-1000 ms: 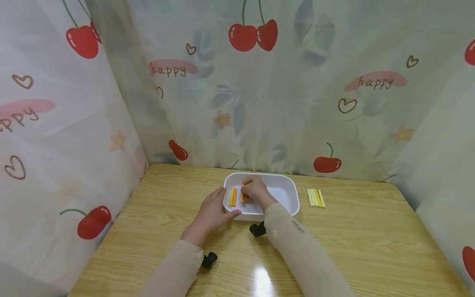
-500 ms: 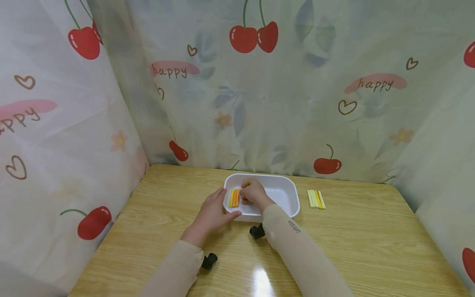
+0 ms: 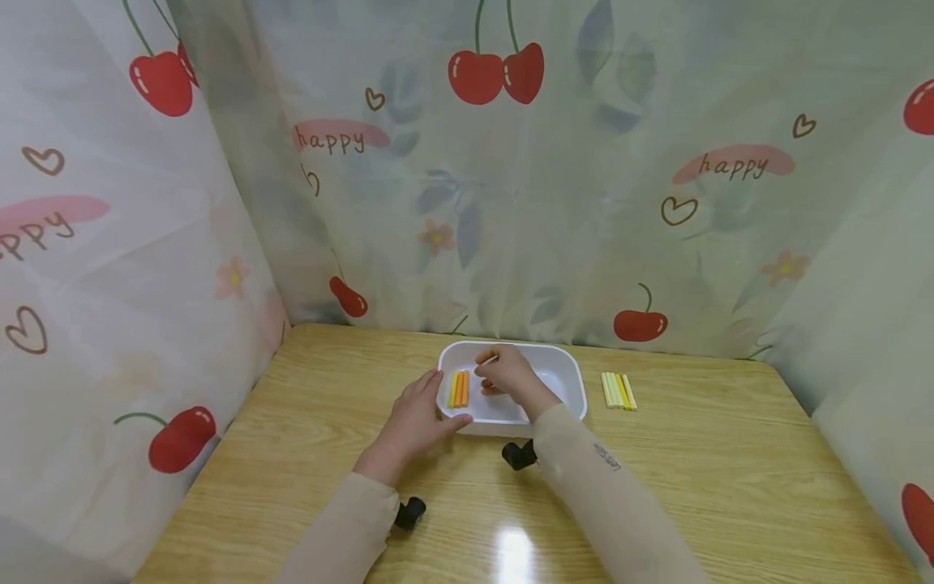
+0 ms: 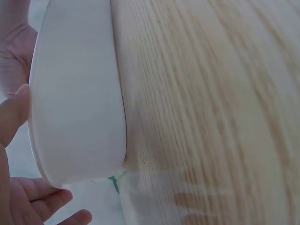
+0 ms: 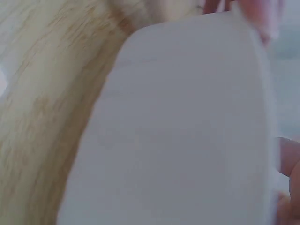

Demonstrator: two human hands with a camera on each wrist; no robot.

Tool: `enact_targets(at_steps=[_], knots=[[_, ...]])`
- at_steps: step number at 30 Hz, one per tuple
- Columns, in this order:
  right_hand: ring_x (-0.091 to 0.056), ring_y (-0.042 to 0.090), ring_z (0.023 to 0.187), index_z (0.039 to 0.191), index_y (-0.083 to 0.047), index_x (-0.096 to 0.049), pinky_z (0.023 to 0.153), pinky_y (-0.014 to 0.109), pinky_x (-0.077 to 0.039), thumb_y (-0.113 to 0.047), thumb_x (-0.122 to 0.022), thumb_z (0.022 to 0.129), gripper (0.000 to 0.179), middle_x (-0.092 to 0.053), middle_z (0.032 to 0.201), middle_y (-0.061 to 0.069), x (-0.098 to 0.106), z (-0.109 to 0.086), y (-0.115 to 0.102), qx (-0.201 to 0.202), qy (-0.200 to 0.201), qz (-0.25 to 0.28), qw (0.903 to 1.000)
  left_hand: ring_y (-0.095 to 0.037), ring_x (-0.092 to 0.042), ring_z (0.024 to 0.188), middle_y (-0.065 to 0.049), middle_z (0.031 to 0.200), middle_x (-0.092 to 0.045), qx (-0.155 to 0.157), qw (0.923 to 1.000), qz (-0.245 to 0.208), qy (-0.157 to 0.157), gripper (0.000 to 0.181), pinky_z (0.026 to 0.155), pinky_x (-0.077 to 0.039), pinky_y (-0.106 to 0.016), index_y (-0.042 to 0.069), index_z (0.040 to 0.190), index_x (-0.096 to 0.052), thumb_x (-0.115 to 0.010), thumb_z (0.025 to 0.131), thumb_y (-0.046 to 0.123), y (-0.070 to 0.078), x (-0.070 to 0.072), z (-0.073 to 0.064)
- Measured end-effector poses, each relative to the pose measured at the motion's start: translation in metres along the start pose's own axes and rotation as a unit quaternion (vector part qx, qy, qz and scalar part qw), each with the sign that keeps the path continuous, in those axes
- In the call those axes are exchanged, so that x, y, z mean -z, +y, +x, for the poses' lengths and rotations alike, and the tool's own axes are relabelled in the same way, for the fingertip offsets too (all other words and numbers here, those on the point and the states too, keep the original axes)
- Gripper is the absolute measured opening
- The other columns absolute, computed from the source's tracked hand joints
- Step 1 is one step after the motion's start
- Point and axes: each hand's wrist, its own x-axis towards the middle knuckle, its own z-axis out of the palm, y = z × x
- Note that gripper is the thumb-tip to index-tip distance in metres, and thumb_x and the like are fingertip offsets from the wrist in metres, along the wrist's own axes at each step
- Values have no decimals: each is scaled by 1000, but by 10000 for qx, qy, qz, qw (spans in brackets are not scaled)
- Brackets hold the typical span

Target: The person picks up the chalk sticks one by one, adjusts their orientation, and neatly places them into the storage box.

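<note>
In the head view, a white plastic tub (image 3: 550, 418) stands near the table's back edge. One yellow chalk-like stick (image 3: 454, 390) and two orange chalk-like sticks (image 3: 463, 389) lie side by side in its left end. My left hand (image 3: 412, 415) rests against that end, fingers spread, the thumb on the near rim. In the left wrist view its fingertips (image 4: 65, 196) touch the tub's corner. My right hand (image 3: 507, 376) hovers inside the tub, right of the sticks, with bent, parted fingers and nothing visible between them. The right wrist view is blurred and mostly filled by the tub's wall.
Several pale and yellow sticks (image 3: 619, 391) lie in a row on the wooden table (image 3: 730, 470), right of the tub. A printed cloth (image 3: 511, 219) hangs close behind the table. Black wrist mounts (image 3: 410, 513) stick out from the sleeves.
An orange stick under my right fingers moved left against the other two and was let go. My right hand has since shifted slightly right; the left hand stays at the tub.
</note>
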Motion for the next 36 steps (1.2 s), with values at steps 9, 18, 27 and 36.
enact_targets(at_steps=[9,18,27,36], knots=[[-64,25,84,123,5,-61,73,34,-61,-9,-64,97,30,-64,114,17,21,-26,-15,240,-540,-215,9980,-36,-25,148,-13,163,-27,152,9999,-11,-34,99,117,-25,-56,4,157,-30,-75,85,55,-1,-2,1],[-64,32,87,123,5,-60,76,40,-60,-10,-62,99,28,-64,116,21,43,-54,-26,537,-988,-534,9922,-35,-24,148,-10,164,-26,243,9996,-92,-57,99,117,-25,-57,8,158,-30,-76,84,55,0,-3,1],[-63,44,99,125,6,-59,77,40,-60,-13,-63,99,32,-63,116,22,64,-72,-25,818,-1018,-655,9893,-33,-22,149,-7,165,-25,421,9990,-106,-94,101,118,-25,-56,11,159,-29,-76,82,57,-1,-5,3],[-63,38,97,129,8,-54,81,39,-60,-15,-60,101,37,-57,120,21,95,-82,-15,902,-947,-637,9894,-32,-22,150,-8,165,-25,392,9992,-36,-113,102,119,-24,-53,10,159,-28,-76,82,58,-1,-4,3]])
